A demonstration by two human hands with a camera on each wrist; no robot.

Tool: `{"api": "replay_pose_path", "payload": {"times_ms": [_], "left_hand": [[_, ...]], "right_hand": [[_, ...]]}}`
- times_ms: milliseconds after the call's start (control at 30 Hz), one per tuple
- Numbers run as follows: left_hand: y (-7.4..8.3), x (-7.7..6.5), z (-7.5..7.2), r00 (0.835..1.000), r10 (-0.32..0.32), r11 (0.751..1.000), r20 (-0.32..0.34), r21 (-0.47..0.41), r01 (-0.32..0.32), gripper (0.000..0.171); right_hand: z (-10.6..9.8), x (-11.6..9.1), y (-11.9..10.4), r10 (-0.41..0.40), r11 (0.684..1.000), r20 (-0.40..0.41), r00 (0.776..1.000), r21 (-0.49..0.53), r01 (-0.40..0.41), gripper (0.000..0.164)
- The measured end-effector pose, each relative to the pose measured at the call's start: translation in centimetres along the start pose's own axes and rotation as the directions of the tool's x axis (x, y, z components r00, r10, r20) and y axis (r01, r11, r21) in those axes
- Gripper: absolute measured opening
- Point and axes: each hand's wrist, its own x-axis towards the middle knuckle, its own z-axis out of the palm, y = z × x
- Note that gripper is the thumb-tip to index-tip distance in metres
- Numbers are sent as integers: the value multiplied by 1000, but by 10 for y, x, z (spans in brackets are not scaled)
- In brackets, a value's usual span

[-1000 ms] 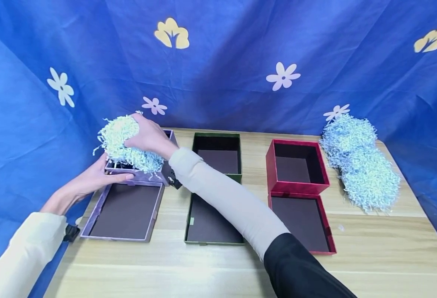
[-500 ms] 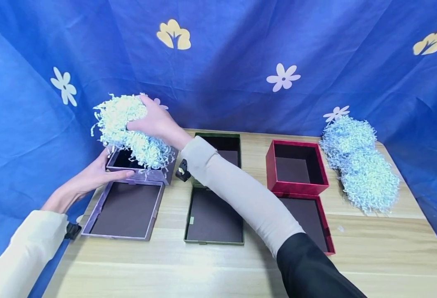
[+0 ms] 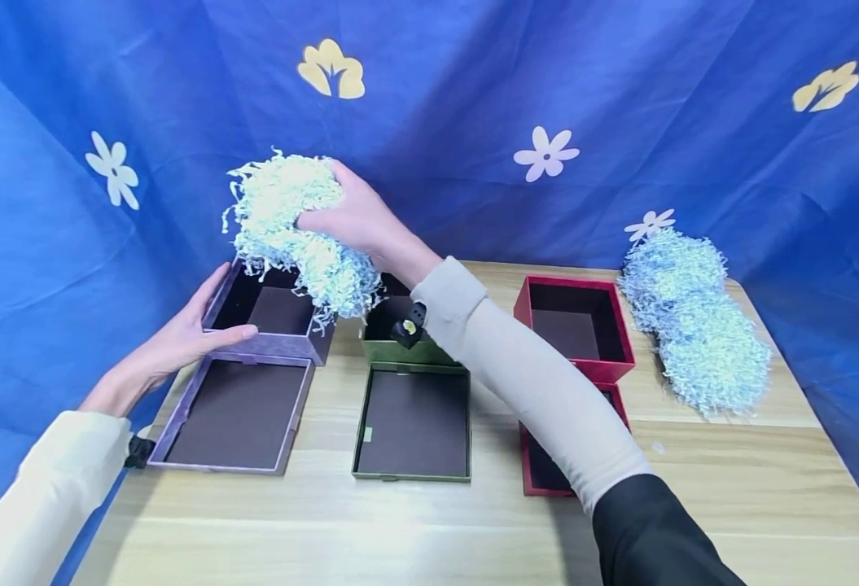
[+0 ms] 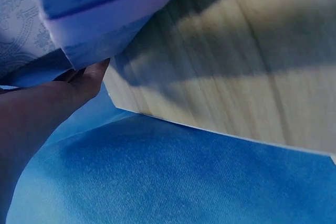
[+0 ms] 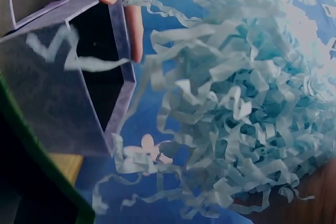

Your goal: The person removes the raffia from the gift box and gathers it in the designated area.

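Observation:
My right hand (image 3: 356, 213) grips a large clump of pale blue shredded paper (image 3: 282, 203), raised above the gap between the purple box (image 3: 275, 346) and the green box (image 3: 407, 352). Loose strands dangle from the clump. It fills much of the right wrist view, with most of that hand hidden. My left hand (image 3: 183, 334) rests against the purple box's near left corner, thumb along the front and fingers straight along the left side. The left wrist view shows this hand (image 4: 79, 85) below the patterned purple surfaces. Dark lining shows inside the purple box.
Purple (image 3: 234, 415), green (image 3: 414, 423) and red (image 3: 536, 480) lids lie inside-up before their boxes. A red box (image 3: 524, 313) stands at right. Beyond it, more shredded paper (image 3: 715, 354) lies on the wooden table (image 3: 370, 529). A blue cloth (image 3: 429, 122) hangs behind.
My right hand has lifted the shredded paper up out of the purple box and moved it rightward, uncovering the box's inside. My left hand has stayed at the box's corner.

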Motion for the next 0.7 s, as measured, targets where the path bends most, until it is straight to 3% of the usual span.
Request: {"api": "replay_pose_path", "payload": {"times_ms": [467, 600, 700], "left_hand": [[0, 5, 5, 1000, 7, 999, 19, 46, -8, 113], [-1, 8, 2, 999, -9, 998, 31, 60, 7, 113], [-2, 9, -1, 999, -11, 998, 43, 63, 8, 113]], "right_hand": [[-69, -42, 16, 34, 990, -79, 996, 136, -23, 105], [-88, -57, 27, -10, 977, -105, 994, 209, 32, 94], [-99, -68, 34, -63, 946, -105, 992, 309, 93, 80]]}}
